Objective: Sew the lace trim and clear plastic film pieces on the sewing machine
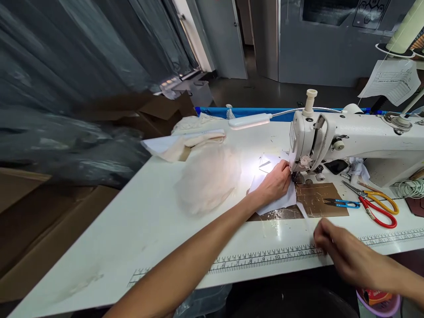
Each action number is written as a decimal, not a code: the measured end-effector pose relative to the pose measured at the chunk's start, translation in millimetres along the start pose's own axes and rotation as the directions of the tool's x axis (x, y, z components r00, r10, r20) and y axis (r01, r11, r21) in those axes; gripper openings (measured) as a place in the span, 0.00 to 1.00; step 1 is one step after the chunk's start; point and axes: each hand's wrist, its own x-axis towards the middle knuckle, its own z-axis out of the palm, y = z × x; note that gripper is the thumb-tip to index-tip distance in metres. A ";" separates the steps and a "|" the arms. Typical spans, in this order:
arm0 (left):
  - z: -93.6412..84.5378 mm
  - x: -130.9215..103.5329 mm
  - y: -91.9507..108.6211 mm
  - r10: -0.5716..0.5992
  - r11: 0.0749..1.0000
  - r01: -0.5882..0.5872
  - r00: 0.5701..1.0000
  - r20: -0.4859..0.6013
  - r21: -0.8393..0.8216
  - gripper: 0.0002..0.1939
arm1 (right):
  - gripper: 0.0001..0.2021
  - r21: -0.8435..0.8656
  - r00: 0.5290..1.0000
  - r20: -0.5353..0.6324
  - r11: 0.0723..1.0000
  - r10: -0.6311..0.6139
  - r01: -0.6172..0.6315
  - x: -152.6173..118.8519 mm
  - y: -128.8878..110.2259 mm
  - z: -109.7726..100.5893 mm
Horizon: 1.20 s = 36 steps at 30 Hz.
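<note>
My left hand (274, 183) lies flat on a small white fabric piece (281, 203), pressing it down right beside the presser foot (300, 176) of the white sewing machine (357, 137). My right hand (344, 256) hovers near the table's front edge over the printed ruler strip (265, 258); it is blurred, its fingers curled, and a thin white strip of the fabric runs toward it. Whether it grips that strip is unclear.
A tuft of white stuffing (208, 176) lies left of the fabric, with folded cream cloth (185, 143) behind it. Blue thread snips (342, 203) and red-and-yellow scissors (377, 207) lie right of the needle. Cardboard boxes (49, 221) stand beyond the table's left edge. The machine's lamp (250, 120) is lit.
</note>
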 end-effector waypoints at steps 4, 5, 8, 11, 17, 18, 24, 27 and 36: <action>-1.2 -0.6 0.3 0.003 1.000 -0.003 1.000 0.005 -0.021 0.07 | 0.04 -0.010 0.907 0.421 0.999 -0.025 0.032 -31.9 -13.9 -14.7; -0.7 -0.9 0.0 0.005 1.000 -0.005 1.000 0.003 -0.020 0.07 | 0.04 -0.023 0.913 0.407 0.999 -0.031 0.044 -27.5 -12.2 -18.2; 2.1 -1.7 -0.6 0.004 1.000 -0.004 1.000 -0.020 -0.015 0.07 | 0.10 -0.223 0.996 0.069 0.973 -0.050 0.065 10.6 4.0 -20.5; 3.6 -2.2 0.0 -0.013 0.999 0.010 0.998 -0.058 -0.048 0.06 | 0.17 -0.475 0.930 -0.142 0.848 -0.339 0.237 57.4 26.9 -8.0; -4.4 -0.7 2.2 -0.105 0.984 0.102 0.994 -0.017 -0.146 0.07 | 0.17 -0.568 0.914 -0.165 0.793 -0.371 0.219 84.8 53.8 15.0; -5.7 -0.1 2.3 -0.107 0.982 0.105 0.994 -0.002 -0.158 0.07 | 0.17 -0.564 0.912 -0.184 0.799 -0.366 0.207 83.7 55.4 15.8; -3.2 3.4 0.8 -0.123 0.979 0.123 0.992 0.013 -0.160 0.07 | 0.17 -0.577 0.899 -0.230 0.795 -0.374 0.184 81.9 57.3 17.9; -0.1 4.1 -1.3 -0.132 0.978 0.133 0.991 0.018 -0.162 0.07 | 0.16 -0.603 0.892 -0.241 0.779 -0.382 0.171 82.0 57.7 19.7; -0.7 4.7 0.5 -0.105 0.973 0.097 0.994 -0.027 -0.209 0.11 | 0.17 -0.648 0.875 -0.295 0.754 -0.384 0.113 79.3 62.9 19.7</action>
